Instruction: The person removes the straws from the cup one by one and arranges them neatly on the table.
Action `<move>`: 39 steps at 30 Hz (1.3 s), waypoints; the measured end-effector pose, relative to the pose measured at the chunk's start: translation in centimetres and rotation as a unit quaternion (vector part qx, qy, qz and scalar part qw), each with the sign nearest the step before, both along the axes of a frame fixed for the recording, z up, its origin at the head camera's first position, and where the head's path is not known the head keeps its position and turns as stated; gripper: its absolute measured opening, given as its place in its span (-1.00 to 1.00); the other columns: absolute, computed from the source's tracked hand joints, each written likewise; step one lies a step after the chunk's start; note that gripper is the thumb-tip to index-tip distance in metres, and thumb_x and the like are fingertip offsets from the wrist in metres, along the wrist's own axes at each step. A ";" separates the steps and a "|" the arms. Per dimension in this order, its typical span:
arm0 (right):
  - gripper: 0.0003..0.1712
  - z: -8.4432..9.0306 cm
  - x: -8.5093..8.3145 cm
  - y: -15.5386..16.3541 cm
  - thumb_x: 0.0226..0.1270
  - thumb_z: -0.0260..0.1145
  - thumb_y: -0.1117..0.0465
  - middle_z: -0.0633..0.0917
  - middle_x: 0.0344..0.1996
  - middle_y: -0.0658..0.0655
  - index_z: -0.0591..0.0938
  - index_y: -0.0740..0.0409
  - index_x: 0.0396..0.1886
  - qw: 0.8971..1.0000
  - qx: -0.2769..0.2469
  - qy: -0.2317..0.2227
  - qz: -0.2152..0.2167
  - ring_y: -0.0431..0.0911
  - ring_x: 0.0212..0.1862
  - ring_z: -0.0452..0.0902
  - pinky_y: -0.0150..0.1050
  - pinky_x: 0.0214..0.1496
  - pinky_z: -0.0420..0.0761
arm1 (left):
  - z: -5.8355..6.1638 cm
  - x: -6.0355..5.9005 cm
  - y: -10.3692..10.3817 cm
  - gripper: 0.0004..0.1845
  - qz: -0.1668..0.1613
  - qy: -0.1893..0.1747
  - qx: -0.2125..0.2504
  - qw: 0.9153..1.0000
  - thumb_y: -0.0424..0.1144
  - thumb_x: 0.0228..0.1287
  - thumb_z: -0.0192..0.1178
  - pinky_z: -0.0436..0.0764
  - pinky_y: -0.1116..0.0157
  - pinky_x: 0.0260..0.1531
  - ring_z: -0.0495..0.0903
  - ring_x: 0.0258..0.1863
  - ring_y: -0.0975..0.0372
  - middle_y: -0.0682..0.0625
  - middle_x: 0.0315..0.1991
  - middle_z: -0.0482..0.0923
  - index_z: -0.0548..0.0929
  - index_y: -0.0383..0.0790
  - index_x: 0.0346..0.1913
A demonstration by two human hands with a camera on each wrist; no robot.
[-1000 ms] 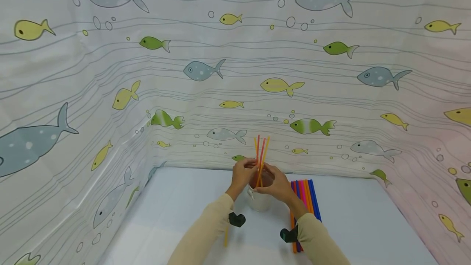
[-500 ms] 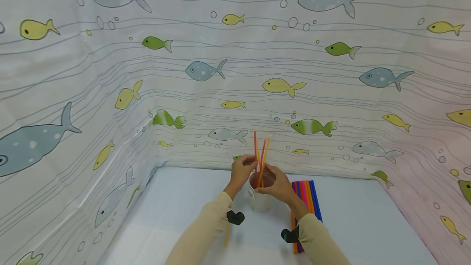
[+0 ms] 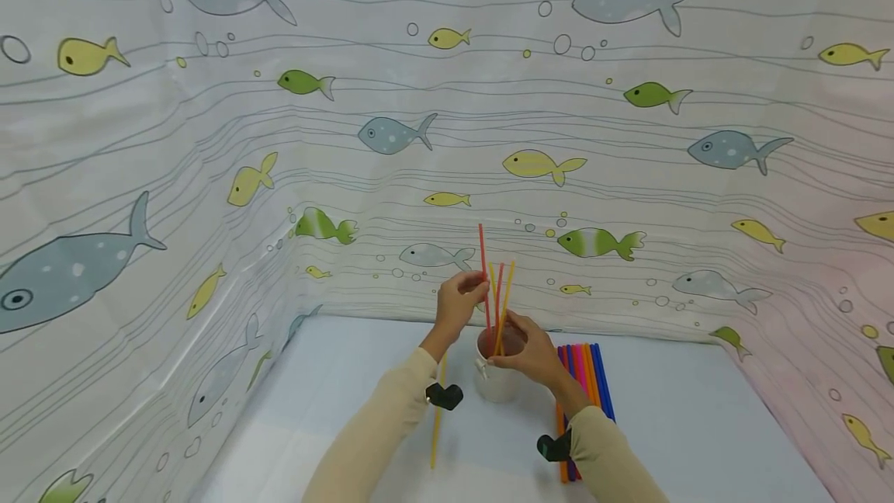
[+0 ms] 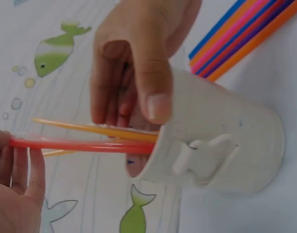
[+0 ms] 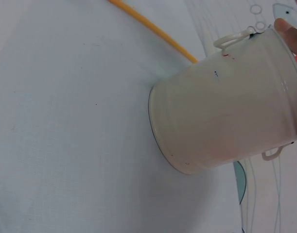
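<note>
A small white pail [image 3: 497,386] with side lugs stands on the table, in the middle of the head view. My right hand [image 3: 532,349] grips its rim from the right, the thumb over the near edge, as the left wrist view also shows. Between thumb and fingertips, my left hand [image 3: 457,307] pinches a red straw [image 3: 481,247] above the pail. The lower end of this straw reaches into the pail's mouth. Two yellow-orange straws [image 3: 511,282] and another red straw [image 3: 499,286] lean upright inside, their lower ends hidden.
Right of the pail lies a row of blue, orange, pink and purple straws [image 3: 588,371], partly under the right forearm. A single yellow straw [image 3: 436,433] lies on the white table [image 3: 670,425] beside the left forearm. Fish-patterned cloth [image 3: 391,200] encloses the back and sides.
My left hand has risen, drawing the red straw upward so it stands above the others. My right hand keeps its place at the pail's rim. The head view has shifted slightly left.
</note>
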State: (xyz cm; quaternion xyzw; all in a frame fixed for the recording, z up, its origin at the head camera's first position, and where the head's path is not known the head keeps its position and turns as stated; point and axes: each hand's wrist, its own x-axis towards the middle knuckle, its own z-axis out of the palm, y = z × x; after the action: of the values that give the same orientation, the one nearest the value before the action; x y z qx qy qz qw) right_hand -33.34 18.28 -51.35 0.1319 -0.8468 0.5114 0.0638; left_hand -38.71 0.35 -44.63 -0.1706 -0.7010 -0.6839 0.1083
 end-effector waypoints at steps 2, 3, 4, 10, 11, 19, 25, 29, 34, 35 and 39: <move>0.17 0.1 0.0 0.0 -0.19 0.68 0.00 0.50 0.23 0.02 0.31 0.01 0.48 1.000 -0.001 0.003 0.001 0.05 0.29 0.38 0.19 0.36 0.30 | 0.6 0.0 -0.3 -0.70 -0.004 0.009 0.006 1.000 -0.31 0.29 0.30 0.71 0.20 -0.16 0.68 -0.12 0.04 -0.18 -0.09 0.67 0.65 -0.36 0.04; 0.18 0.1 0.0 0.0 -0.20 0.69 -0.01 0.50 0.23 0.03 0.30 0.04 0.48 1.000 -0.003 0.003 0.002 0.06 0.29 0.38 0.19 0.36 0.29 | 0.9 -0.1 -0.4 -0.68 -0.006 0.015 0.008 1.000 -0.31 0.30 0.29 0.70 0.17 -0.15 0.67 -0.10 0.01 -0.21 -0.08 0.66 0.63 -0.38 0.06; 0.19 0.1 0.0 0.0 -0.21 0.69 0.00 0.50 0.23 0.03 0.30 0.06 0.48 1.000 -0.005 0.002 0.003 0.06 0.29 0.38 0.19 0.36 0.29 | 1.2 -0.1 -0.5 -0.67 -0.009 0.021 0.009 1.000 -0.31 0.31 0.29 0.70 0.15 -0.13 0.66 -0.09 -0.02 -0.23 -0.06 0.65 0.62 -0.40 0.07; 0.20 0.1 0.0 0.0 -0.21 0.69 -0.03 0.50 0.23 0.02 0.29 0.04 0.48 1.000 0.000 -0.006 0.004 0.04 0.31 0.36 0.19 0.36 0.29 | 3.1 0.0 -1.5 -0.63 -0.022 0.040 0.018 0.999 -0.26 0.32 0.28 0.69 0.18 -0.11 0.66 -0.09 0.01 -0.22 -0.05 0.64 0.61 -0.41 0.09; 0.20 0.1 0.0 0.0 -0.21 0.69 -0.04 0.50 0.23 0.02 0.29 0.05 0.48 1.000 0.001 -0.006 0.003 0.04 0.31 0.36 0.19 0.36 0.30 | 3.3 0.0 -1.6 -0.64 -0.022 0.043 0.020 0.999 -0.25 0.32 0.28 0.69 0.20 -0.13 0.67 -0.10 0.05 -0.20 -0.07 0.65 0.61 -0.40 0.08; 0.22 0.1 0.1 0.0 -0.23 0.69 -0.05 0.50 0.22 0.01 0.30 0.06 0.47 1.000 0.006 -0.007 -0.001 0.03 0.30 0.35 0.19 0.37 0.27 | 3.8 0.2 -3.2 -0.73 -0.010 0.041 0.024 0.999 -0.30 0.32 0.28 0.71 0.25 -0.18 0.68 -0.14 0.14 -0.16 -0.10 0.66 0.66 -0.31 0.03; 0.21 0.0 0.1 0.0 -0.20 0.68 -0.04 0.50 0.23 0.04 0.28 0.11 0.48 1.000 0.002 -0.002 0.006 0.06 0.31 0.36 0.21 0.36 0.29 | 2.6 0.5 -4.7 -0.74 -0.001 0.013 0.025 1.000 -0.29 0.32 0.28 0.71 0.21 -0.17 0.68 -0.15 0.07 -0.28 -0.08 0.63 0.66 -0.31 0.01; 0.23 -0.1 0.1 0.1 -0.22 0.69 -0.04 0.48 0.24 0.05 0.27 0.10 0.48 1.000 0.000 -0.008 0.006 0.07 0.32 0.35 0.17 0.36 0.30 | 1.3 0.6 -5.8 -0.75 0.006 -0.003 0.023 1.000 -0.29 0.32 0.28 0.71 0.22 -0.18 0.66 -0.12 -0.05 -0.26 -0.10 0.63 0.67 -0.33 0.00; 0.23 0.0 -0.1 0.1 -0.22 0.70 -0.01 0.47 0.25 0.06 0.27 0.11 0.48 1.000 -0.007 -0.011 0.013 0.06 0.33 0.35 0.11 0.37 0.31 | -0.4 0.8 -7.1 -0.73 0.014 -0.031 0.019 0.999 -0.31 0.31 0.28 0.71 0.20 -0.17 0.66 -0.12 -0.05 -0.31 -0.09 0.62 0.66 -0.36 0.01; 0.23 0.0 0.0 0.1 -0.22 0.70 0.01 0.47 0.25 0.07 0.27 0.12 0.48 1.000 -0.008 -0.010 0.015 0.06 0.33 0.35 0.10 0.37 0.31 | -0.8 0.8 -7.4 -0.73 0.012 -0.037 0.018 0.999 -0.31 0.31 0.28 0.71 0.19 -0.17 0.66 -0.11 -0.06 -0.31 -0.09 0.62 0.66 -0.36 0.02; 0.22 0.1 0.0 0.0 -0.21 0.70 0.02 0.47 0.25 0.08 0.27 0.13 0.48 1.000 -0.012 -0.007 0.020 0.06 0.33 0.35 0.09 0.38 0.30 | -2.0 1.3 -8.3 -0.71 -0.005 -0.061 0.010 0.998 -0.34 0.33 0.25 0.69 0.08 -0.11 0.64 -0.09 -0.12 -0.34 -0.07 0.61 0.62 -0.42 0.05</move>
State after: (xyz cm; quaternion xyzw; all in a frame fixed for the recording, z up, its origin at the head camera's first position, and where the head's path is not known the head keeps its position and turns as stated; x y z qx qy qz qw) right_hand -33.38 18.31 -51.27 0.1440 -0.8382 0.5237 0.0490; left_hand -37.41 -7.92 -46.62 -0.1311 -0.6986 -0.7005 0.0641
